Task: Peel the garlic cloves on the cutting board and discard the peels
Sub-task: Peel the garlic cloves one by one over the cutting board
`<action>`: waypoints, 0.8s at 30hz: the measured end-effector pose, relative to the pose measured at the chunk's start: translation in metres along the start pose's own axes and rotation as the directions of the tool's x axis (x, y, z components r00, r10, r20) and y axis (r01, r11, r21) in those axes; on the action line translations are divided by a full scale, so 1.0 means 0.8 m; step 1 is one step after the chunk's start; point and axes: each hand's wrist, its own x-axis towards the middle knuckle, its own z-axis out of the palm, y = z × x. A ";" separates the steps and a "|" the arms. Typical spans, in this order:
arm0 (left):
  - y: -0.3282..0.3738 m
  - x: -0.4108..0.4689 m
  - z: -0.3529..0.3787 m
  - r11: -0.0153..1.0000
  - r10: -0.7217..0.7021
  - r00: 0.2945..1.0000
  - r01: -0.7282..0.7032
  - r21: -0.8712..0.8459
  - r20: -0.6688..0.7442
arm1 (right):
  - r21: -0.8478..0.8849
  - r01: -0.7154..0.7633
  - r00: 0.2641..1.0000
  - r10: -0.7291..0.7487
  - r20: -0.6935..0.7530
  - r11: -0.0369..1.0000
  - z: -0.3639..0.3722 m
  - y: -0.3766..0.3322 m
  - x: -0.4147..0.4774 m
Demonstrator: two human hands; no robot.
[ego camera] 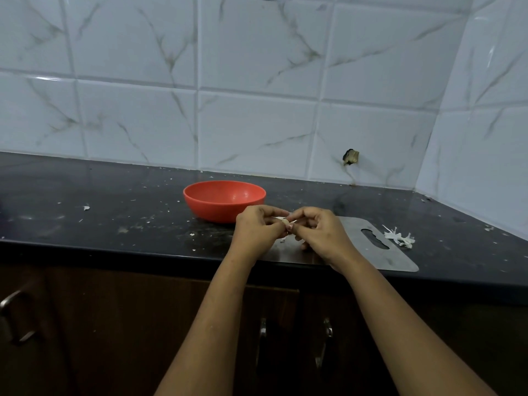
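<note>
Two hands meet in the head view over the left end of the metal cutting board (357,247): the left hand (257,228) and right hand (320,230) both pinch one small garlic clove (285,221) between curled fingertips, a strip of skin showing at the join. Behind sits a red bowl (224,200); a heap of peels (400,237) lies just beside the board's right edge. Peeling likely goes best with a steady left pinch while the right thumbnail lifts skin from the tip.
</note>
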 end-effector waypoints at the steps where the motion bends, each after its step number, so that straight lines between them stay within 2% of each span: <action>1: 0.001 -0.001 0.000 1.000 0.009 1.000 -0.009 0.005 -0.004 | 0.005 -0.003 1.000 0.003 0.002 1.000 0.000 0.000 0.000; 14: 0.008 -0.007 0.001 0.994 0.055 0.997 -0.050 0.092 -0.051 | 0.028 -0.032 0.999 0.032 0.010 0.999 -0.001 0.000 0.001; 24: 0.007 -0.003 -0.001 0.998 -0.021 0.998 0.017 -0.059 -0.066 | 0.063 0.022 1.000 -0.020 -0.022 0.998 0.000 -0.004 -0.001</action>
